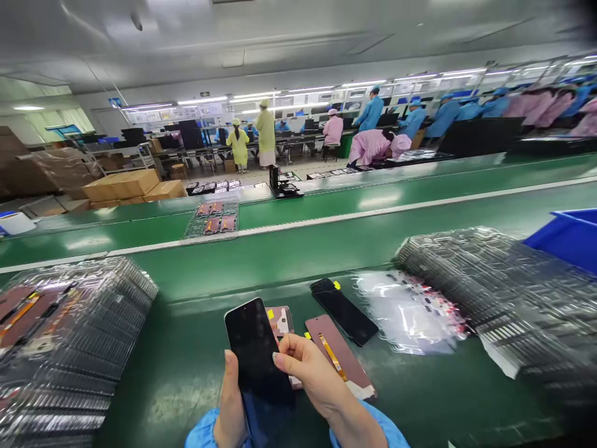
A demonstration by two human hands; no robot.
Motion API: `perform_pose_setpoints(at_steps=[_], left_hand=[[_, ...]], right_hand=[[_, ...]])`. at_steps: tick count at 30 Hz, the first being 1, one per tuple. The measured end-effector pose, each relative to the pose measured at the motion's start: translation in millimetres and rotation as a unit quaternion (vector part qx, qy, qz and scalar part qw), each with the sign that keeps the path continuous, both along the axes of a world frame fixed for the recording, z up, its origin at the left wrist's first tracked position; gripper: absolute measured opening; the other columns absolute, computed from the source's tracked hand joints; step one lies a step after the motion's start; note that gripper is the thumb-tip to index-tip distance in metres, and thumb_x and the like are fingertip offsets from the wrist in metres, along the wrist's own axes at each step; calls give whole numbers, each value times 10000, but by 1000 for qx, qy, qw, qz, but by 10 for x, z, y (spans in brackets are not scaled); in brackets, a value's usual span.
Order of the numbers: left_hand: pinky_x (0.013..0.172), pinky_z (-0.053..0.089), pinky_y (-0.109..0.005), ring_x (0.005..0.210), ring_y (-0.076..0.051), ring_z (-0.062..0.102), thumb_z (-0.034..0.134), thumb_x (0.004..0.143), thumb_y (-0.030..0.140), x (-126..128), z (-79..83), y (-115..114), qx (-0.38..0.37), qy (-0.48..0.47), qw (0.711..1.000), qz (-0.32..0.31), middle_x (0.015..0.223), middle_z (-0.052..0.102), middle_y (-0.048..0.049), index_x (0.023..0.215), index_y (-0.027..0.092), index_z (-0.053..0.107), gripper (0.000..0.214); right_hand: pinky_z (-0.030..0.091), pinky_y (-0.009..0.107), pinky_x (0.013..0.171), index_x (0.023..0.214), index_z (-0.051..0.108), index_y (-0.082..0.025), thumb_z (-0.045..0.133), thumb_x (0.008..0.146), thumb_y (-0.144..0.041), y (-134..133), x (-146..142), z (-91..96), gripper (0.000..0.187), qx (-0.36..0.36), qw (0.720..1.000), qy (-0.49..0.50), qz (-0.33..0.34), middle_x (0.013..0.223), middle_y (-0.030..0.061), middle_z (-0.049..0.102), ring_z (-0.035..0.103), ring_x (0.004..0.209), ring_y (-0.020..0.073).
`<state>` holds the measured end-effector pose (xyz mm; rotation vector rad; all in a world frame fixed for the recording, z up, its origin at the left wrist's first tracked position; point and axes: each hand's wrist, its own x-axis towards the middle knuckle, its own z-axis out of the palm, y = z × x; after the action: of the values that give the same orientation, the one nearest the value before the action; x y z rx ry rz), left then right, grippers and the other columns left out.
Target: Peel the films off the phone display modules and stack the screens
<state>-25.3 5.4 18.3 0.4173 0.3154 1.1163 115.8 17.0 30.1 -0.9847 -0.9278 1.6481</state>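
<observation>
My left hand (230, 404) grips the lower left edge of a black phone screen panel (254, 348), held glass side up near the bottom centre. My right hand (308, 367) pinches the same panel at its right edge, thumb on the glass. Under and beside it on the green bench (186, 367) lie two panels with their copper-pink backs up (338, 358), one with a yellow flex strip. Another black panel (344, 311) with a small yellow tab lies face up a little farther off.
A stack of clear plastic trays (60, 354) holding panels fills the left. A taller fanned stack of trays (504, 286) stands at the right, with a loose film sheet (410, 311) before it and a blue bin (569, 239) behind. Conveyor belts, a loaded tray (212, 219) and gowned workers lie beyond.
</observation>
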Motion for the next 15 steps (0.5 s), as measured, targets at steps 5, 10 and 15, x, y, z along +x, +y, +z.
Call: perform_pose_setpoints(at_steps=[5,10,15], left_hand=[[1190,249,-487,1299,-333,537,531,903,551,-132,55,49,3,0,996,-90,1219,716,-128,1213,163,710,528],[1156,298,-516,1268,-342,562,569,889,538,-185,24,72,-10,43,996,-77,1228,706,-148,1249,144,674,544],[1124,352,-514,1239,-346,580,701,829,455,-84,19,49,-13,181,983,31,1210,711,-132,1182,183,691,446]], right_hand=[[262,226,540,599,475,-188,847,542,-594,-5,-23,10,554,-24,1000,3,14,583,-63,432,356,561,86],[429,294,644,777,589,-192,729,719,-460,-49,-16,-48,309,68,975,-199,-77,706,0,597,544,666,169],[488,412,969,1342,476,-235,795,661,-286,-139,-24,41,753,209,936,-284,-16,1338,106,579,561,1208,279]])
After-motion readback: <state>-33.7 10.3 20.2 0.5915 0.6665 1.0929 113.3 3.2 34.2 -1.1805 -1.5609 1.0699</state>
